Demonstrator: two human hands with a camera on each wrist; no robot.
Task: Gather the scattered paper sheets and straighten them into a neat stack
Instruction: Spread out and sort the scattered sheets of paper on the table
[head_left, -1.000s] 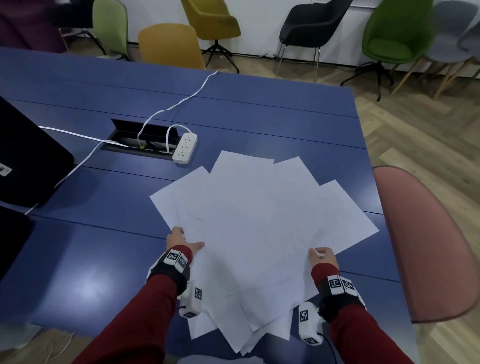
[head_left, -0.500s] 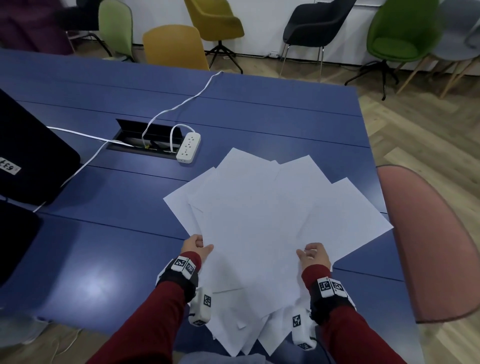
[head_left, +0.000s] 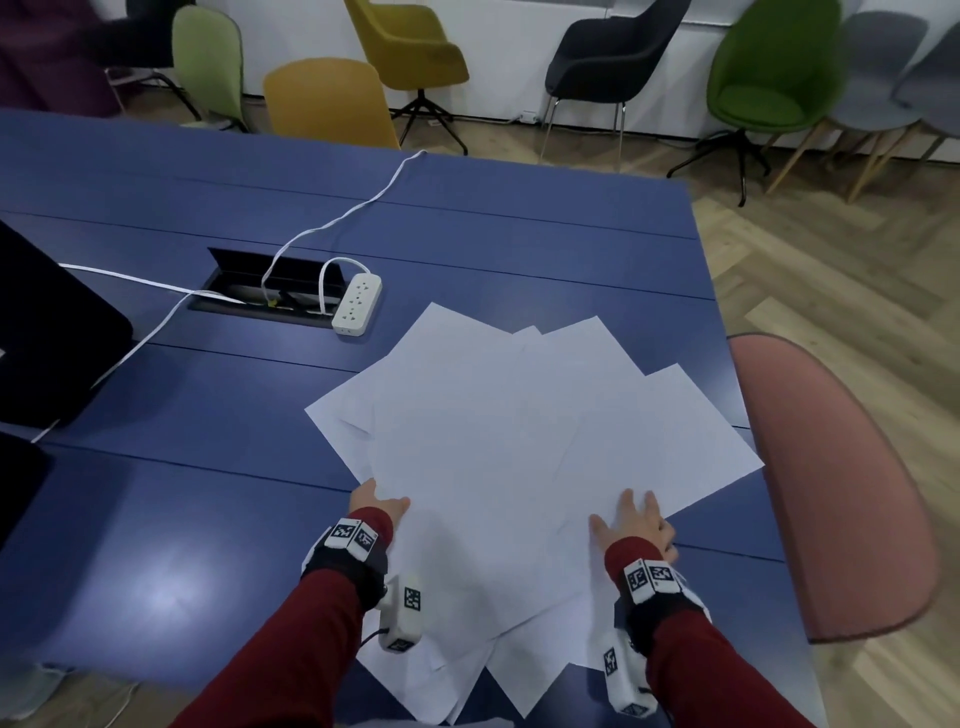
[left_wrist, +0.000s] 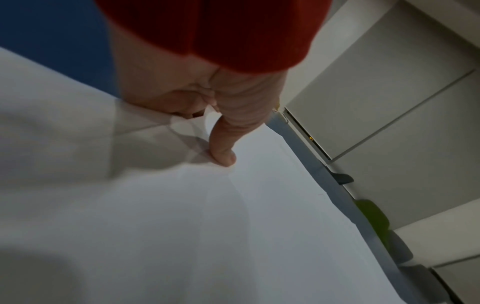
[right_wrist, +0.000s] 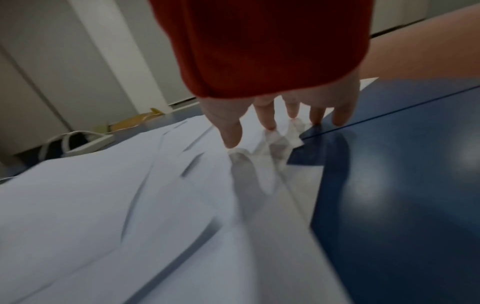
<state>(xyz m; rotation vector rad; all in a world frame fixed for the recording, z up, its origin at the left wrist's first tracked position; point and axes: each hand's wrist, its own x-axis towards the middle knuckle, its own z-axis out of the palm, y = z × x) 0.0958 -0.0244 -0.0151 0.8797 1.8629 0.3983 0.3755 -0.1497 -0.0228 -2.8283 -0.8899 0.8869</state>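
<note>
The fingers (right_wrist: 267, 115) of the right hand (head_left: 636, 522) are straight and spread apart, tips pointing down onto the right edge of the paper sheets (head_left: 519, 452); the two outer fingers hang over bare blue table (head_left: 519, 234) just past the paper's edge. Nothing is gripped there. On the other side, the left hand (head_left: 375, 506) pinches the left edge of the fan: its thumb (left_wrist: 223, 144) presses down on top of the sheets, and the other fingers are tucked under the paper, mostly hidden, so how far they curl cannot be told.

The sheets lie overlapped in a loose fan on the near right part of the table, corners sticking out at different angles, some near corners reaching toward the table's front edge between the two red sleeves (head_left: 291, 654). The top sheets buckle slightly in the wrist views. Each wrist carries a black strap with marker tags and a white camera unit (head_left: 402, 613).

Beyond the fan's far left corner, near but apart from it, a white power strip (head_left: 357, 304) lies beside an open cable hatch (head_left: 270, 288), with a white cable (head_left: 363, 202) running off across the table. A black object (head_left: 47, 332) sits at the left edge. A pink chair (head_left: 831, 483) stands close against the table's right side, next to the right hand. Yellow, green, black and grey chairs (head_left: 613, 57) stand farther off on the wooden floor.
</note>
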